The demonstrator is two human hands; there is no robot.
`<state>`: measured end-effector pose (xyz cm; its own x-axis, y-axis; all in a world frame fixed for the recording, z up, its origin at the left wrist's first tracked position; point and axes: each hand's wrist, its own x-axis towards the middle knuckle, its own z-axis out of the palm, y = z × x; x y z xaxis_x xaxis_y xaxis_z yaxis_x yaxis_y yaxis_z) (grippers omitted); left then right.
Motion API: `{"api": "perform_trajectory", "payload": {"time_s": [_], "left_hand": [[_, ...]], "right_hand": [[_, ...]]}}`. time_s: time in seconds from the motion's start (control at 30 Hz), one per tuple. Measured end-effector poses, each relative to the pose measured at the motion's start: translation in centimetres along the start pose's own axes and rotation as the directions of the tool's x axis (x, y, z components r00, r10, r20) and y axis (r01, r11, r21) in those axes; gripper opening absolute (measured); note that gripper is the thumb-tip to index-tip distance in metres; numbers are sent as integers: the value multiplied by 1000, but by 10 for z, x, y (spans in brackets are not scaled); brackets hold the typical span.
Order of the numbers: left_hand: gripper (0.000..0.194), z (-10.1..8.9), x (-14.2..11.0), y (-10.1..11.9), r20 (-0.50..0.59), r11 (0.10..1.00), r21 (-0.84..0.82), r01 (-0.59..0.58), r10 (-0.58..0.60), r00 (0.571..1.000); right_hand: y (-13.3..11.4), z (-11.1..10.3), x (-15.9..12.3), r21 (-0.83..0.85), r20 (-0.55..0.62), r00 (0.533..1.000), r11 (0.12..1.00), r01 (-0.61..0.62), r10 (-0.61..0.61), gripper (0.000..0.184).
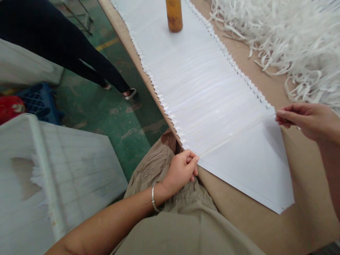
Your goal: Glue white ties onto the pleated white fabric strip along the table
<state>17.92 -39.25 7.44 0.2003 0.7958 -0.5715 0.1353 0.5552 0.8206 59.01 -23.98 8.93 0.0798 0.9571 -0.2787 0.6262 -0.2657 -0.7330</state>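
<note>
Fingers curled, the left hand (184, 166) pinches a thin strip's (231, 135) near end, the right hand (305, 118) its far end. The strip runs straight across white sheets (255, 159) on the table (313, 170), slanting near left to far right; beyond, a brown cylinder (174, 16) stands on them, white ribbons (305, 46) heaped right.

We see a flat brown table (239, 216). On it we have 1 long row of white sheets (255, 156), each lying partly over the next, and 1 big, messy heap of thin, curly white strips (300, 46).
</note>
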Motion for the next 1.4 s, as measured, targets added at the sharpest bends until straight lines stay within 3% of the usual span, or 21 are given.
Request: {"api": "perform_trajectory", "payload": {"time_s": [0.3, 0.43, 0.77, 0.9, 1.17, 1.4], "left_hand": [[25, 2, 4, -4, -81, 996, 80, -28, 34, 996], [27, 2, 2, 0, -99, 996, 79, -35, 43, 994], [27, 1, 5, 2, -84, 997, 59, -52, 57, 995], [28, 1, 7, -2, -76, 997, 68, -49, 54, 996], [28, 3, 10, -3, -68, 997, 70, -26, 31, 997], [27, 4, 8, 1, -63, 994, 101, -42, 48, 997]], "right_hand": [[6, 21, 11, 88, -50, 997, 995, -54, 59, 52], [7, 27, 12, 121, -53, 998, 992, -29, 35, 43], [3, 33, 8, 1, -99, 995, 999, -35, 35, 19], [-4, 38, 4, -13, -129, 989, 997, -76, 74, 19], [-2, 43, 6, -154, -182, 983, 987, -38, 10, 22], [4, 42, 5, -152, -189, 982, 988, -12, -17, 21]]}}
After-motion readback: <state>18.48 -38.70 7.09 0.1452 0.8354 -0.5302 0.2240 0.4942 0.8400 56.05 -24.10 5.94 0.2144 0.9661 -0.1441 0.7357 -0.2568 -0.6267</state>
